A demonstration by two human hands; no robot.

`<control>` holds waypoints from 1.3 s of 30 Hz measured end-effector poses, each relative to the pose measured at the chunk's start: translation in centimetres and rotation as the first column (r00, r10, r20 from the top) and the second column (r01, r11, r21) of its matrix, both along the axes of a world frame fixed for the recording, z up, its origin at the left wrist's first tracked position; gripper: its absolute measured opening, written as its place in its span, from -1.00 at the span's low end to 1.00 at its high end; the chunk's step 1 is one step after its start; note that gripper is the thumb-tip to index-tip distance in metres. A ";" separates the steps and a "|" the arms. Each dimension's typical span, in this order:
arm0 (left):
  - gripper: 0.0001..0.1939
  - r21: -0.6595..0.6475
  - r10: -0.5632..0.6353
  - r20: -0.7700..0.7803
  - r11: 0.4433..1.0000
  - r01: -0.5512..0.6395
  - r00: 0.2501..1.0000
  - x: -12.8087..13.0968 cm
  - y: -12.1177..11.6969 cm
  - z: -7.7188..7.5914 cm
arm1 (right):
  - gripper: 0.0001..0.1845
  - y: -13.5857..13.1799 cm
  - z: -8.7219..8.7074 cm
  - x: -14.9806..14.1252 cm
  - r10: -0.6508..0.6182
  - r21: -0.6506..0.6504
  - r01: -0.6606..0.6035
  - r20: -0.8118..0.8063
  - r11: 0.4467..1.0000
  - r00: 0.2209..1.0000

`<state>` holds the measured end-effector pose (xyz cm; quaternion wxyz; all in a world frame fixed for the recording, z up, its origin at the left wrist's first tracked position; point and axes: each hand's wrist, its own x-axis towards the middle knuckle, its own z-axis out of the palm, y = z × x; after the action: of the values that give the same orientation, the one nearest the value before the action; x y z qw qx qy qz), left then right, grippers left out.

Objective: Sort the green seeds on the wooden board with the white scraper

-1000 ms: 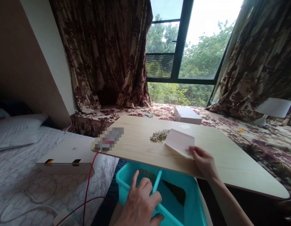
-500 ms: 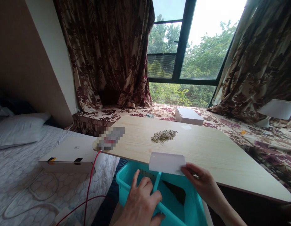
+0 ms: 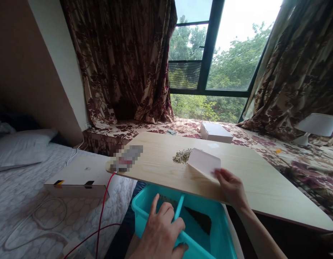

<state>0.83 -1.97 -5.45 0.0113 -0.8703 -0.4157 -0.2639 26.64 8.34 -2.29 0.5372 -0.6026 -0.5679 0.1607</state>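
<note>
My right hand [image 3: 232, 185] pinches a white, thin rectangular plate [image 3: 205, 162] with rounded corners by its near right corner. The plate is tilted, its left edge at the pile of small greenish beans and white grains [image 3: 181, 157] on the pale wooden board [image 3: 153, 151], covering the right part of that pile. Below the board's front edge is a turquoise divided bin [image 3: 224, 230]. My left hand [image 3: 162, 228] grips the bin's near rim with its fingers bent over it; the grip is partly hidden. A dark heap of small grains [image 3: 200, 219] lies in the right compartment, and a few grains show in the left one.
A pixelated object [image 3: 127, 158] lies at the board's left end, with a red cable [image 3: 104, 201] near it. A flat white box [image 3: 80, 176] is on the bed to the left. Another white box [image 3: 216, 132] and a lamp [image 3: 317, 126] stand behind, by the window.
My right hand has moved the white plate from above the bin forward onto the board, up to the pile. My left hand and the bin have stayed nearly still.
</note>
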 end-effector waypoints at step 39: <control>-0.80 -0.219 0.097 0.013 0.971 -0.091 0.995 -2.9 -1.0 1.8 | -0.62 1.0 0.4 -0.9 -0.001 0.057 0.008 -0.126 0.998 0.992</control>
<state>-2.11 -2.98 -3.64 -0.0766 -0.8424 -0.4830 -0.2262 25.70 9.37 -1.92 0.5893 -0.5769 -0.5358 0.1811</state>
